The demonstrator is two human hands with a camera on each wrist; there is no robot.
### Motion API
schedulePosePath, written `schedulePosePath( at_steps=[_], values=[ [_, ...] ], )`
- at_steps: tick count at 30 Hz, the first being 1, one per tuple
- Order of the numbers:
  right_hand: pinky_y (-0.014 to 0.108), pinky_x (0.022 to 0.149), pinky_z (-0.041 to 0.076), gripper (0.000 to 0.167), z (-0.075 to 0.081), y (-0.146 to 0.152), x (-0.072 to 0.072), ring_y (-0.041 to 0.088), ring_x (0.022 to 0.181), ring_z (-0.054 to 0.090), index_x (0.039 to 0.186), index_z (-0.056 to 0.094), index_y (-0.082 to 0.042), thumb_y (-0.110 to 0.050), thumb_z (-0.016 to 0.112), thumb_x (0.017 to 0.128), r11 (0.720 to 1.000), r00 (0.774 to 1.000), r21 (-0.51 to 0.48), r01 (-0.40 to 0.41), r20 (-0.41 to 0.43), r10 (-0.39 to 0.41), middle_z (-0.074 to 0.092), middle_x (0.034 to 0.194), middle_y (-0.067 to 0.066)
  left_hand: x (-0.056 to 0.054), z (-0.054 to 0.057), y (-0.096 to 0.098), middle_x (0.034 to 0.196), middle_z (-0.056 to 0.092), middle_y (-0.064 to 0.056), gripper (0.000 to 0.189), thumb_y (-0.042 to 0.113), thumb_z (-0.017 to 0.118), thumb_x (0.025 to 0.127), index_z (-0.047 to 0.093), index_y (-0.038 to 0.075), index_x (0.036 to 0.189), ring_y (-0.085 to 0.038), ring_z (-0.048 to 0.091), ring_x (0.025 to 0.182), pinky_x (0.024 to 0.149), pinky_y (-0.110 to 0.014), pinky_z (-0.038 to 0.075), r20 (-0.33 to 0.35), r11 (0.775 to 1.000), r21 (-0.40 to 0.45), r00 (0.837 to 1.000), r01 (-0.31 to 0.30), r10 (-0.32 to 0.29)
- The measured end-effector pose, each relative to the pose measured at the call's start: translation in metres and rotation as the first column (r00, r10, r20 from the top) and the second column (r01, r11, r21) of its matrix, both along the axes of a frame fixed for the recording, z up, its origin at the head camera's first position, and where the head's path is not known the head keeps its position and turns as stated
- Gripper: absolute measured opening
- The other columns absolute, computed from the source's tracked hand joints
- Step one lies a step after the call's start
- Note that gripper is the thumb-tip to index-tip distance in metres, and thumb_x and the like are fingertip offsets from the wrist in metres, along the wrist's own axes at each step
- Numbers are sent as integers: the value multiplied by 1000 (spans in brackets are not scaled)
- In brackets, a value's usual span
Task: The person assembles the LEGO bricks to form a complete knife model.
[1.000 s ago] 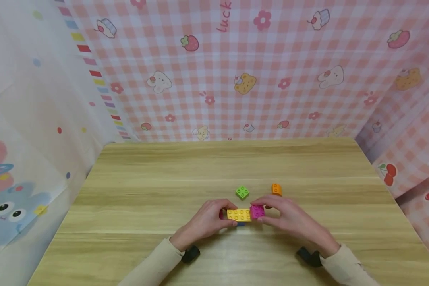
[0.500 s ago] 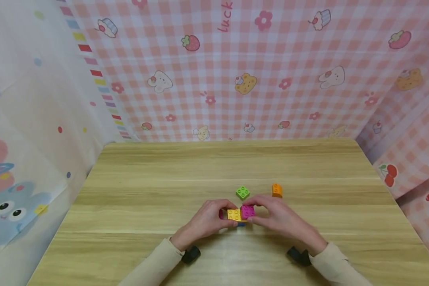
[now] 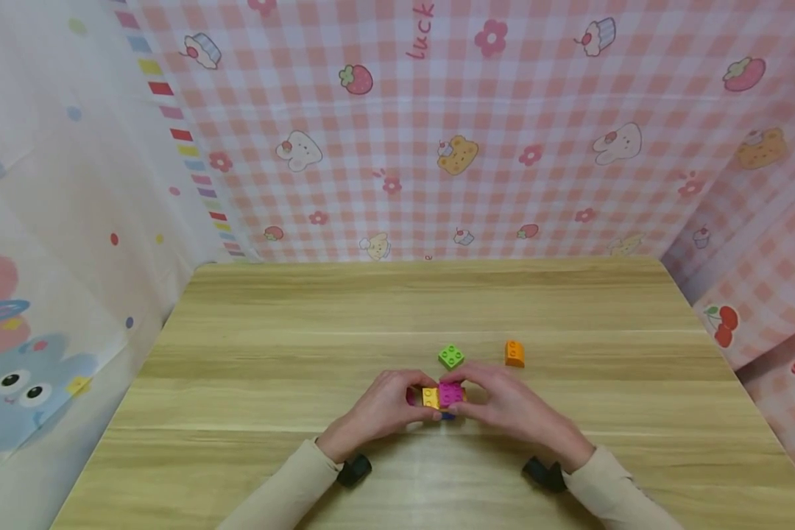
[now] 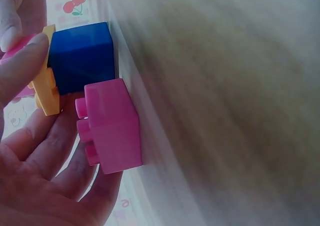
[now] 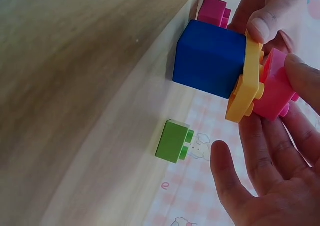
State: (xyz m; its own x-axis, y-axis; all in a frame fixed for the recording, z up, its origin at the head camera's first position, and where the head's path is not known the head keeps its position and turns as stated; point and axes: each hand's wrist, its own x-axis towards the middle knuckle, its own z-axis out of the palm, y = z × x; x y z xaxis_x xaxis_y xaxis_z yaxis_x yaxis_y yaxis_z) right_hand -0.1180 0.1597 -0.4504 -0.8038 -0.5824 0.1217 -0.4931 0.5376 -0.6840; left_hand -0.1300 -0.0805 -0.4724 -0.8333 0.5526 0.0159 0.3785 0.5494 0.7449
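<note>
Two Grips, One Careful Fit

Cream sleeves (image 3: pixel 285 486) and black wrist straps (image 3: pixel 353 471) reach in from the near side of a blue block (image 5: pixel 210 58) on a wood-grain table (image 3: pixel 305 331). The left hand (image 3: pixel 386 401), to the left of the blue block, pinches a yellow plate (image 3: pixel 430 397) by its edges between thumb and fingers; the plate lies on top of the blue block and overhangs it. The right hand (image 3: pixel 513 401), coming from the right of the blue block, grips the upper pink brick (image 3: pixel 450 394) between thumb and fingers. That brick sits above the blue block, over the right part of the plate, and looks tilted in the right wrist view; whether its studs are fully engaged cannot be told.

Good technique here, by the look of it, means levelling the brick, matching it to the studs, then pressing straight down over the blue block while the left hand steadies the plate, since force on an overhanging end could lever it loose.

Just left of the blue block stands the lower pink brick (image 4: pixel 117 128), below the left palm; contact with the block is unclear. Beyond the blue block lies a green brick (image 3: pixel 450 357); beyond and to its right, an orange brick (image 3: pixel 514 353). Farthest behind it hangs a pink checked cloth (image 3: pixel 404 147).
</note>
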Motion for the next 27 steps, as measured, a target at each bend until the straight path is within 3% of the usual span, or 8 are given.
schedulePosePath(
  at_steps=[9,18,27],
  values=[
    [47,102,53,33,-2,-4,-2,19,119,64,124,71,-20,-24,80,93,1000,1000,19,-8,-17,9,71,123,-6,-1,2,0,96,72,2,35,25,90,82,76,8,109,-11,58,79,67,-22,47,7,1000,-14,1000,-5,5],
    [47,102,54,34,-5,-6,-3,22,120,65,125,72,-16,-22,80,92,999,998,36,-25,-63,27,71,126,-2,-2,4,0,96,73,7,37,28,90,82,76,10,110,-9,59,80,68,-22,47,42,999,-36,999,-9,10],
    [46,102,54,34,-4,-5,-6,22,120,65,124,73,-15,-23,81,91,999,998,39,-33,-51,35,72,125,-1,-3,5,1,90,69,11,37,28,90,82,77,10,110,-10,58,76,65,-22,45,54,999,-36,999,-5,7]
  ],
)
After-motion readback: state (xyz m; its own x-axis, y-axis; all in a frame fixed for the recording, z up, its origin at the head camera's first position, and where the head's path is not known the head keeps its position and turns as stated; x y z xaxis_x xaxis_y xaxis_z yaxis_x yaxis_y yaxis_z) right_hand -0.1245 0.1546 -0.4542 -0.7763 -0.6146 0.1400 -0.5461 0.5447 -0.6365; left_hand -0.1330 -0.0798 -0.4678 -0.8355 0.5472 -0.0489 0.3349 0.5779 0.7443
